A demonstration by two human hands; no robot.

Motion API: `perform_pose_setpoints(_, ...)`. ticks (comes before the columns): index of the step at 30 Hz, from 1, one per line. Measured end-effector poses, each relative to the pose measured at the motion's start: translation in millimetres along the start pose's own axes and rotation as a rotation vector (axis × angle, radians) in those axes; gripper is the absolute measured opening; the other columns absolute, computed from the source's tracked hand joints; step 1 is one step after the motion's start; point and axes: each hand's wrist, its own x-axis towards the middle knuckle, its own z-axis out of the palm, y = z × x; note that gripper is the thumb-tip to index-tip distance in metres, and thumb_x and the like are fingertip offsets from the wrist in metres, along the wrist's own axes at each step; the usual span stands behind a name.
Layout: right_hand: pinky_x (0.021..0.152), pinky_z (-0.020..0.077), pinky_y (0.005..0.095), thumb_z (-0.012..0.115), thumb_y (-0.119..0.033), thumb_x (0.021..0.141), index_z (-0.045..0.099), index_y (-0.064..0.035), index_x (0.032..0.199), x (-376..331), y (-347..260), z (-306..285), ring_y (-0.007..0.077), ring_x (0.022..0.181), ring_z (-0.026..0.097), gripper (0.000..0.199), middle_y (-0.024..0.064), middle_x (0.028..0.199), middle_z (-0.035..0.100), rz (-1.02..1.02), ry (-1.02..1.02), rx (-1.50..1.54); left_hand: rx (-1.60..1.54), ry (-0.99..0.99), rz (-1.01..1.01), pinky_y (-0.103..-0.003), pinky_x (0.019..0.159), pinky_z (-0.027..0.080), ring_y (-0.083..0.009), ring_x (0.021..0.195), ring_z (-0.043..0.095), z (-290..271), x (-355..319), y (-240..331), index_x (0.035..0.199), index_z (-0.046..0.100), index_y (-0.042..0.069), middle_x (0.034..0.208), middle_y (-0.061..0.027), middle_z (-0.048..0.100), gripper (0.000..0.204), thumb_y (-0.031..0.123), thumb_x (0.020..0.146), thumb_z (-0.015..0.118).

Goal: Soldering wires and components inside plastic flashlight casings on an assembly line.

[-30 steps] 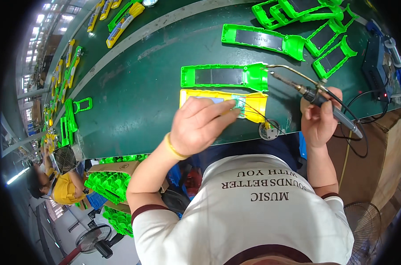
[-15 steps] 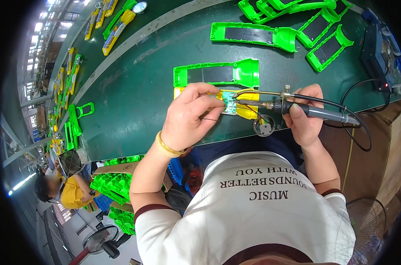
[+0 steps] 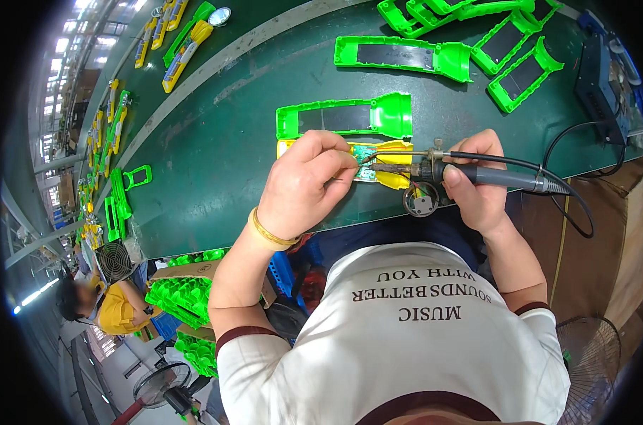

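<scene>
My right hand grips a soldering iron with a thin feed tube clamped along it. Its tip meets the small green circuit board, which sits in a yellow flashlight housing half. From the left, my left hand bends over the same housing, thumb and forefinger pinched at the board's edge on what looks like a thin wire, mostly hidden by the fingers. A round lamp piece hangs by wires at the housing's near side. Just beyond lies a green housing half with a dark panel.
More green housing halves lie at the far side and far right of the green table. A soldering station stands at the right, its cable looping to the iron. Yellow-green flashlights line the left; a co-worker sits beyond.
The iron and my right hand have shifted slightly left and away from me. My left fingers have closed in at the board, and the dark wire end below them no longer shows.
</scene>
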Motion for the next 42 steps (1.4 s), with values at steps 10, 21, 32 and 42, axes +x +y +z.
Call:
perform_pose_setpoints(10, 0.041, 0.0322, 0.0184, 0.057, -0.011, 0.081, 0.035, -0.0055, 0.089, -0.2, -6.2, -0.8, 0.0047, 0.048, 0.039, 0.024, 0.003, 0.065, 0.047, -0.037, 0.078, 0.202, 0.077, -0.066, 0.033, -0.031, 0.061, 0.047, -0.0229, 0.07, 0.055, -4.1, 6.1, 5.8, 0.074, 0.058, 0.003, 0.081, -0.0072, 0.053, 0.01, 0.001, 0.065, 0.063)
perform_pose_setpoints(21, 0.04, 0.0322, 0.0192, 0.057, -0.012, 0.081, 0.036, -0.0055, 0.089, -0.8, -4.5, -3.9, 0.0053, 0.046, 0.039, 0.023, 0.0036, 0.068, 0.046, -0.061, 0.125, 0.243, 0.365, 0.063, 0.006, -0.032, 0.062, 0.043, -0.0253, 0.076, 0.05, -26.5, -0.7, 17.0, 0.084, 0.055, 0.004, 0.081, -0.0104, 0.05, 0.028, 0.014, 0.062, 0.071)
perform_pose_setpoints(32, 0.041, 0.0333, 0.0186, 0.057, -0.013, 0.081, 0.036, -0.0046, 0.088, -5.8, -5.3, -3.1, 0.0052, 0.046, 0.04, 0.023, 0.0042, 0.067, 0.047, -0.091, 0.095, 0.194, 0.018, -0.038, -0.015, -0.026, 0.055, 0.043, -0.0192, 0.06, 0.052, -19.0, -14.5, 7.3, 0.079, 0.062, 0.006, 0.072, -0.0046, 0.052, 0.015, 0.003, 0.065, 0.066)
perform_pose_setpoints(42, 0.036, 0.0296, 0.0184, 0.059, -0.018, 0.08, 0.037, -0.0057, 0.086, -5.0, -0.4, -4.0, 0.0068, 0.043, 0.038, 0.026, 0.0071, 0.071, 0.047, -0.08, 0.083, 0.118, 0.294, -0.005, 0.416, -0.028, 0.059, 0.046, -0.0183, 0.069, 0.053, -6.2, -7.0, -7.1, 0.085, 0.063, 0.005, 0.074, -0.0039, 0.05, 0.027, 0.004, 0.058, 0.059)
